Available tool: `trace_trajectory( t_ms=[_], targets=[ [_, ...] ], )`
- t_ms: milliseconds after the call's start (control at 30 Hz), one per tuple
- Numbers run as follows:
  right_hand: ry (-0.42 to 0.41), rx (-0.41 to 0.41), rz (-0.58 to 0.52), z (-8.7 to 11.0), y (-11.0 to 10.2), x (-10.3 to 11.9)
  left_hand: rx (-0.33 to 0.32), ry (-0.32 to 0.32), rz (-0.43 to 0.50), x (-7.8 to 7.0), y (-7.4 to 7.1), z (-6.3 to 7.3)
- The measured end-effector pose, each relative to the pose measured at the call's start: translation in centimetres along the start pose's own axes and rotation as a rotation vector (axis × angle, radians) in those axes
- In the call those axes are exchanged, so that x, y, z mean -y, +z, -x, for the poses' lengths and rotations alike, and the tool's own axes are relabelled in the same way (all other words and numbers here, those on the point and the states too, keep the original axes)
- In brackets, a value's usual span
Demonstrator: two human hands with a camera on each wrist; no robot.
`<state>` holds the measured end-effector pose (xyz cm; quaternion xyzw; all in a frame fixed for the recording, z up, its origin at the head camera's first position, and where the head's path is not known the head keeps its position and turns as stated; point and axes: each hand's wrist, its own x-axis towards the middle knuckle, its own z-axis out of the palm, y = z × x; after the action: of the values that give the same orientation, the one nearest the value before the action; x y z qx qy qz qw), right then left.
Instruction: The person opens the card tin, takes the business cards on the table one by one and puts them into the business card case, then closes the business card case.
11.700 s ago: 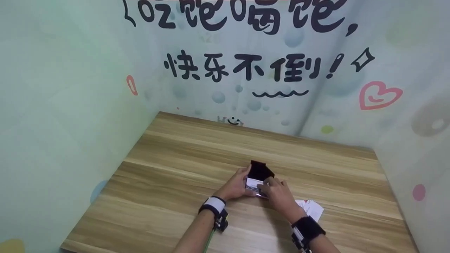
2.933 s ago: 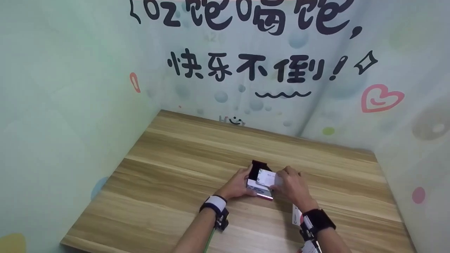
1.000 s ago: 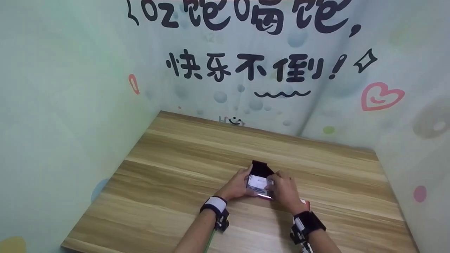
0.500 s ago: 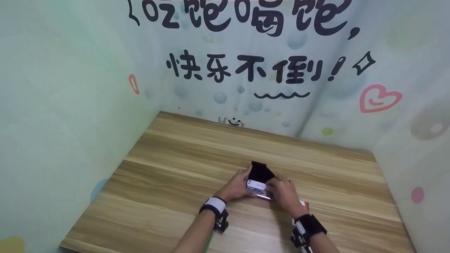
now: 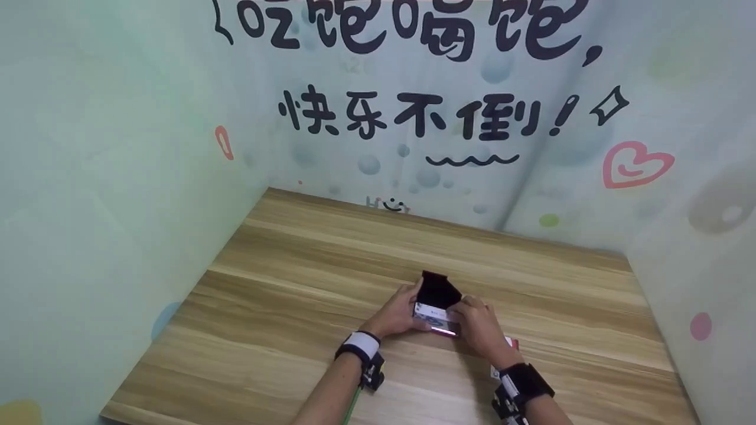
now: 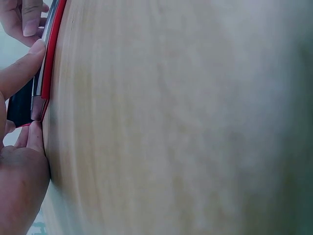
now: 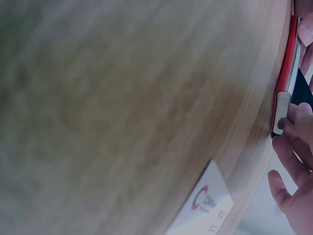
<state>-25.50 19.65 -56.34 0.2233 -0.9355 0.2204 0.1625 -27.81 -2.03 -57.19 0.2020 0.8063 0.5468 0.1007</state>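
Observation:
A business card case (image 5: 438, 289) with a black-lined lid standing up lies on the wooden table, its red outer cover (image 6: 53, 54) and metal rim showing in the wrist views. My left hand (image 5: 394, 311) grips the case along its left side, thumb on the front rim and fingers behind. A white business card (image 5: 430, 309) with dark print sits in the case below the lid. My right hand (image 5: 478, 326) pinches at this card's right end, fingertips right at the case's rim. Its outer fingers spread away from the case in the right wrist view.
A white card (image 7: 205, 200) with a red and dark logo lies on the table by my right wrist. A small red and white piece (image 5: 512, 342) shows beside it, partly hidden by the forearm. Printed walls (image 5: 378, 118) stand along the table's back and sides.
Since 2.9 s ago my right hand has brought the card from above the case down into it. In the last half second both hands have hardly moved. The left hand keeps its grip.

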Motion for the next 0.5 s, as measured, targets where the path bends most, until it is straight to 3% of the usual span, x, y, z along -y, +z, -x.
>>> trace_trajectory(
  t_ms=[367, 500],
  targets=[
    [-0.155, 0.033, -0.112, 0.7, -1.8, -1.9, -0.008, -0.011, -0.029, 0.2, -0.1, -0.2],
    [-0.189, 0.1, -0.107, 1.5, -3.1, -2.6, 0.003, -0.003, -0.032, 0.3, 0.1, -0.2]
  ],
)
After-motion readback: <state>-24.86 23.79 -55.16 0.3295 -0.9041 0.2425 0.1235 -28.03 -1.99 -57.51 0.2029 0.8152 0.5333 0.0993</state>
